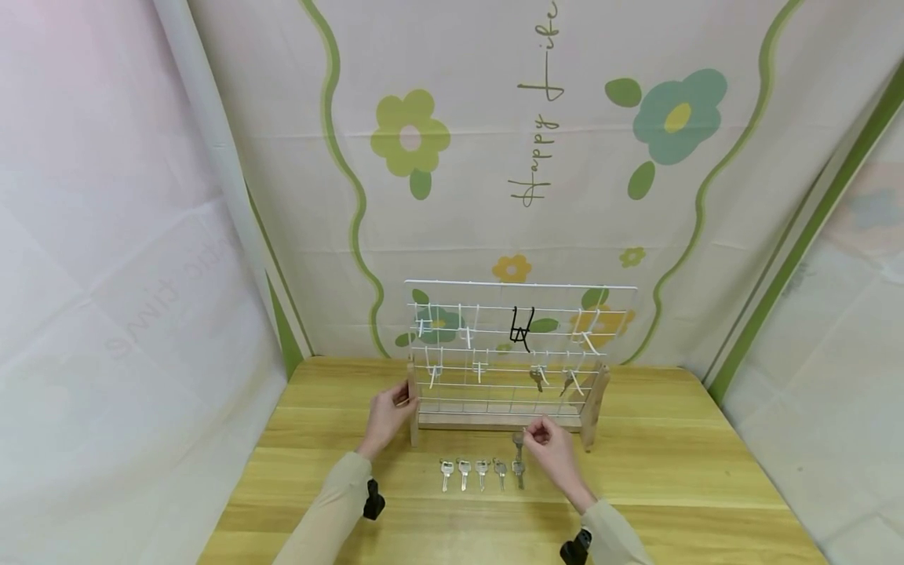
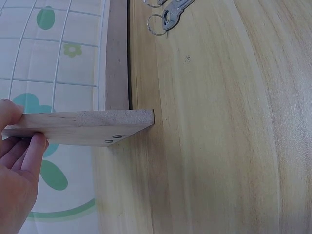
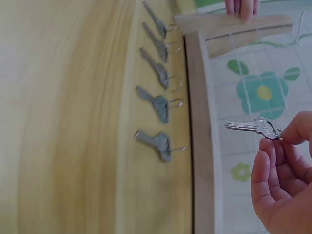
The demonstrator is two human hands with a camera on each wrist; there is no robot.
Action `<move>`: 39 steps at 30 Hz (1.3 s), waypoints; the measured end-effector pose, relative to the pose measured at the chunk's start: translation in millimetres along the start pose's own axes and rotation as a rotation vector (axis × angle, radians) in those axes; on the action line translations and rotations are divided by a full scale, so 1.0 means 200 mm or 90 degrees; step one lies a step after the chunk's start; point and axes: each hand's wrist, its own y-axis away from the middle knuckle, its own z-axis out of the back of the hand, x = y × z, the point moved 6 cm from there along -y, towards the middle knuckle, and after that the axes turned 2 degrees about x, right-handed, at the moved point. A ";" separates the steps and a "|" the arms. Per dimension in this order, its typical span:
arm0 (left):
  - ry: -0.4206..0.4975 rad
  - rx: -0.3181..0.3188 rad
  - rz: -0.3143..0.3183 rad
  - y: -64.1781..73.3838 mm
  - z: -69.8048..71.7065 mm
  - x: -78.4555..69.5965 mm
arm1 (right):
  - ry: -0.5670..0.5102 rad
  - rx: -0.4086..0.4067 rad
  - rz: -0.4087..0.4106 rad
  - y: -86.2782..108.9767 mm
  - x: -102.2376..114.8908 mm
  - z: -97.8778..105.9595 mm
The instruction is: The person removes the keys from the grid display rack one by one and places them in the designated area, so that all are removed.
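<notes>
My left hand (image 1: 384,417) grips the left wooden side support (image 2: 83,126) of a white wire rack (image 1: 523,284), thumb on one face and fingers on the other. In front of the rack's right half, my right hand (image 1: 552,453) pinches a silver key (image 3: 265,128) at its ring between thumb and fingertips. The held key's blade sticks out sideways in the right wrist view. Several more silver keys (image 3: 159,106), each with a small ring, lie in a row on the table before the rack's wooden base bar (image 3: 201,122).
White hooks (image 1: 468,336) hang in two rows on the rack, with one black hook (image 1: 520,335) in the upper row. Two keys, one of them a dark key (image 1: 537,380), hang from lower right hooks. Flower-printed cloth (image 1: 466,212) encloses the wooden table (image 1: 671,471).
</notes>
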 end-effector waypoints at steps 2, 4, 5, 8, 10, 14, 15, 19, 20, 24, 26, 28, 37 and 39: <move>-0.001 -0.001 0.000 0.00 0.00 0.00 | 0.013 0.007 -0.025 0.00 -0.06 0.01; -0.001 -0.002 0.001 0.00 0.00 0.00 | 0.022 0.017 -0.048 0.01 -0.10 0.02; -0.001 -0.002 0.000 0.00 0.00 0.00 | 0.026 0.022 -0.054 0.01 -0.12 0.02; -0.001 -0.002 0.002 0.00 0.00 0.00 | 0.034 0.038 -0.070 0.02 -0.16 0.03; 0.001 -0.002 0.003 0.00 0.00 0.00 | 0.040 0.045 -0.080 0.03 -0.19 0.03; 0.001 -0.003 0.002 0.00 0.00 0.01 | 0.064 0.049 -0.099 0.04 -0.25 0.04; 0.000 -0.003 0.002 0.00 0.00 0.01 | 0.069 0.050 -0.104 0.04 -0.26 0.04; -0.003 -0.002 0.003 0.00 0.00 0.01 | 0.090 0.059 -0.122 0.05 -0.31 0.04; -0.001 -0.002 0.004 0.00 0.00 0.01 | 0.094 0.062 -0.123 0.05 -0.32 0.04; 0.007 0.001 0.008 -0.01 0.00 0.00 | 0.119 0.071 -0.123 0.04 -0.35 0.04; 0.009 0.003 0.010 0.00 0.00 0.00 | 0.125 0.078 -0.123 0.04 -0.35 0.04; 0.007 0.005 0.012 0.00 0.00 -0.01 | 0.130 0.082 -0.126 0.04 -0.36 0.04; 0.001 0.008 0.010 0.00 0.00 -0.02 | 0.141 0.101 -0.126 0.06 -0.35 0.03; 0.002 0.008 0.010 0.00 0.00 -0.02 | 0.139 0.104 -0.123 0.06 -0.35 0.03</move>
